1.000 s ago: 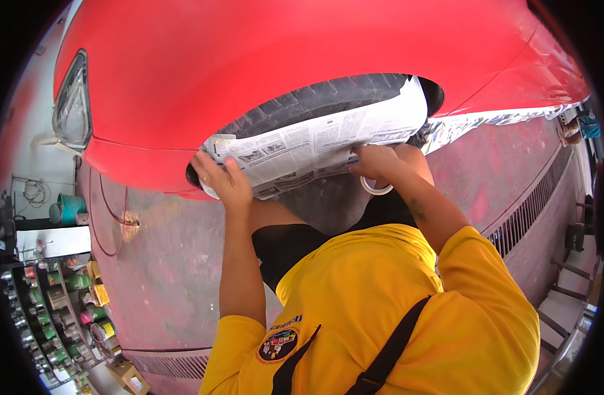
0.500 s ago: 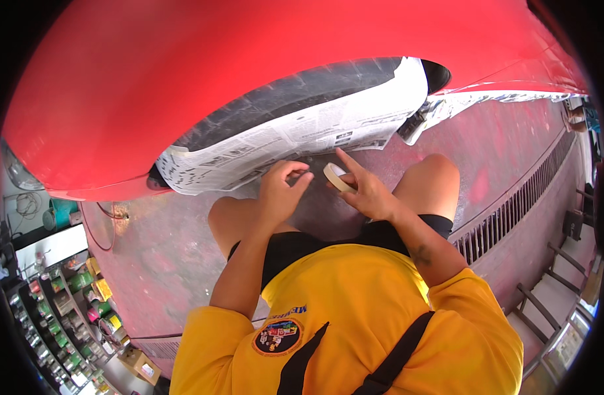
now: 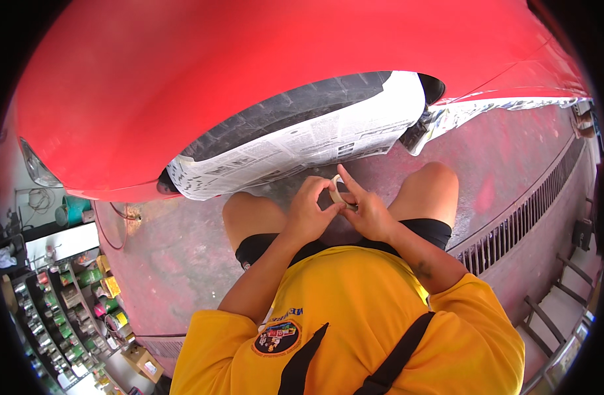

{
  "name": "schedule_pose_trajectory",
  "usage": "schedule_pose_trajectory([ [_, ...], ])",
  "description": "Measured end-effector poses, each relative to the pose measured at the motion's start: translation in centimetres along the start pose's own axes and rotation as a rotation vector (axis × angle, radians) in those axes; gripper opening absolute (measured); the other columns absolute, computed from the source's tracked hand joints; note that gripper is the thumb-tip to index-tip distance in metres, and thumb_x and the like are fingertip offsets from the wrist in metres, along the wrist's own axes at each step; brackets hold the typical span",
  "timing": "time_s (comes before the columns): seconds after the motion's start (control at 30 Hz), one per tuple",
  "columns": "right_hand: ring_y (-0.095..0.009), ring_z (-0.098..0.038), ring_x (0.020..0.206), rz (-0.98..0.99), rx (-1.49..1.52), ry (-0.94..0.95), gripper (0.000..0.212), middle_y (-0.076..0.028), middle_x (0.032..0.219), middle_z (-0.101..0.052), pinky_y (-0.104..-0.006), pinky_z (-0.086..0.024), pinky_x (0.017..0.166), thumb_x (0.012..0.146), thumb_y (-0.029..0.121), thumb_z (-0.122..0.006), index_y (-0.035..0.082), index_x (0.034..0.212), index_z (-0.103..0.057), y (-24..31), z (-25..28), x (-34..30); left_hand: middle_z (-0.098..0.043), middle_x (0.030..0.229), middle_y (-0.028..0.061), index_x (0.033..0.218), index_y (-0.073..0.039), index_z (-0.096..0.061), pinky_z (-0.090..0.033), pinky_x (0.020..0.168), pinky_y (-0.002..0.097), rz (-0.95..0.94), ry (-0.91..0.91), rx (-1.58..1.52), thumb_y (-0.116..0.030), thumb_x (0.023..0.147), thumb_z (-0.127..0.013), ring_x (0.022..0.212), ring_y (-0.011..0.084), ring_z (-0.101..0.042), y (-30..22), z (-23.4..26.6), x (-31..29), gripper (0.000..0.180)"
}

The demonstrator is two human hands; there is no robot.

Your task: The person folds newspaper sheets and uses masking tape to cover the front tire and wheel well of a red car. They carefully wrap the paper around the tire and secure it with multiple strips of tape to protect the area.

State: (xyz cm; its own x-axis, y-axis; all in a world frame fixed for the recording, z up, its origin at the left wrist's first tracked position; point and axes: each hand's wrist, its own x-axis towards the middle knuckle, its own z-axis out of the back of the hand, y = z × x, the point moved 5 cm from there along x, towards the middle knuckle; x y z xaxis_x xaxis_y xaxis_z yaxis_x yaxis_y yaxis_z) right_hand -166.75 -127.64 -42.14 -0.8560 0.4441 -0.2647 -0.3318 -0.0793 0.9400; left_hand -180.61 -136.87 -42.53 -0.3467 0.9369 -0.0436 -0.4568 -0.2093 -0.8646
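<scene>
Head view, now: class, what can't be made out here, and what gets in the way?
- Head view: the tyre's lower outer side, hidden behind newspaper.
- Head view: the tape roll's loose end, unclear where the left hand and right hand partly cover the roll.
- Head view: the red car's upper body, cut off by the top edge.
- Head view: the shelved cans' contents, too small to tell.

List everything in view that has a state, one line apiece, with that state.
Tape roll: held at the hands, upright on edge
Right hand: gripping the roll, index finger extended
Left hand: fingers bent, at the roll; grip unclear
Newspaper: spread over the tire's side
Tire: partly covered, upper tread bare
Printed sheeting: hanging along the car's lower edge
</scene>
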Motion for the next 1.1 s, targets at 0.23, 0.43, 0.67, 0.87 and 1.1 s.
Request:
schedule_pose_trajectory([
  [0.23, -0.046, -0.066, 0.120, 0.010, 0.014, 0.047, 0.097, -0.024, 0.127, -0.072, -0.0419, -0.052, 0.103, 0.094, -0.002, -0.065, 0.016, 0.171, -0.008, -2.2, -0.9, -0.2, -0.062, 0.118, 0.0120, 0.093, -0.004, -0.065, -0.051, 0.101, 0.0384, 0.018, -0.031, -0.016, -0.013, 0.083, -0.087, 0.115, 0.0285, -0.063, 1.3, -1.5, -1.4, 0.025],
  [0.43, -0.032, -0.069, 0.101, 0.017, 0.031, 0.139, 0.103, -0.020, 0.125, -0.075, -0.0362, -0.053, 0.095, 0.093, -0.006, -0.066, 0.017, 0.172, -0.004, -1.8, -0.3, -0.7, -0.072, 0.111, 0.0154, 0.101, 0.000, -0.073, -0.055, 0.090, 0.0355, 0.152, -0.039, -0.188, -0.010, 0.092, -0.078, 0.104, 0.0278, -0.071, 1.5, -0.4, -1.2, 0.014],
  [0.67, -0.049, -0.068, 0.109, -0.017, -0.104, 0.199, 0.104, -0.025, 0.121, -0.073, -0.0441, -0.053, 0.097, 0.093, -0.003, -0.067, 0.025, 0.172, -0.005, 0.5, -0.6, -1.5, -0.070, 0.104, 0.0177, 0.102, 0.002, -0.068, -0.054, 0.082, 0.0389, 0.068, -0.102, -0.078, -0.007, 0.096, -0.071, 0.097, 0.0339, -0.070, 1.5, -1.2, -2.7, 0.011],
  [0.87, -0.044, -0.070, 0.106, 0.007, -0.118, 0.214, 0.103, -0.024, 0.116, -0.075, -0.0439, -0.054, 0.094, 0.094, -0.002, -0.067, 0.025, 0.172, -0.005, 0.4, -1.0, -2.1, -0.060, 0.106, 0.0212, 0.108, 0.000, -0.057, -0.049, 0.082, 0.0434, -0.096, -0.043, 0.049, -0.006, 0.099, -0.062, 0.094, 0.0410, -0.060, 2.6, -3.0, -3.4, 0.012],
  [1.1, -0.031, -0.073, 0.093, -0.069, -0.090, 0.160, 0.100, -0.016, 0.109, -0.079, -0.0380, -0.056, 0.084, 0.095, 0.002, -0.070, 0.019, 0.172, -0.006, 2.0, 3.7, -2.2, -0.062, 0.102, 0.0124, 0.111, -0.002, -0.058, -0.048, 0.088, 0.0357, 0.165, 0.221, -0.579, -0.013, 0.101, -0.067, 0.093, 0.0263, -0.061, 1.6, -0.2, -0.7, 0.017],
])
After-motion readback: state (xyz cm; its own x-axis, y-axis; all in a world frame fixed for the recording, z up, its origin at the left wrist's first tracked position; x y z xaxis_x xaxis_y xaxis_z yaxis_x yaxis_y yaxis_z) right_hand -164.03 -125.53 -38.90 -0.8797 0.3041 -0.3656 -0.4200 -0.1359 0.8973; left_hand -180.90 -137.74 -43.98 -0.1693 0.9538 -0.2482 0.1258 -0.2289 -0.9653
